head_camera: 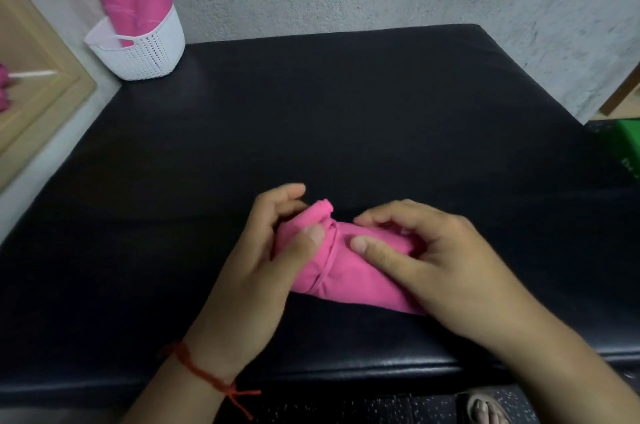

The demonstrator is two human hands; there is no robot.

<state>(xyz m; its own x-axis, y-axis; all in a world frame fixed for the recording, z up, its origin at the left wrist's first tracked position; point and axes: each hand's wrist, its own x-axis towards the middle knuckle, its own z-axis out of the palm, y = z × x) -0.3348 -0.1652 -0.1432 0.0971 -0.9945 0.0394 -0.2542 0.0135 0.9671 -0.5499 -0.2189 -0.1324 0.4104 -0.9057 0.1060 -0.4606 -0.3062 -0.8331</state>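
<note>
A rolled pink cloth [346, 271] lies on the black padded table [311, 118] near its front edge. A thin band circles the roll near its left end. My left hand [266, 250] grips that left end, thumb on top and fingers curled behind it. My right hand [433, 264] holds the right part of the roll, thumb pressed on the top and fingers bent over the far side. The roll's right end is hidden under my right hand.
A white perforated basket [152, 49] stands at the table's back left corner with two rolled pink cloths [131, 8] upright in it. A wooden-framed mirror [34, 77] leans at the left. A green box [627, 146] sits off the table's right edge. A rough grey wall is behind.
</note>
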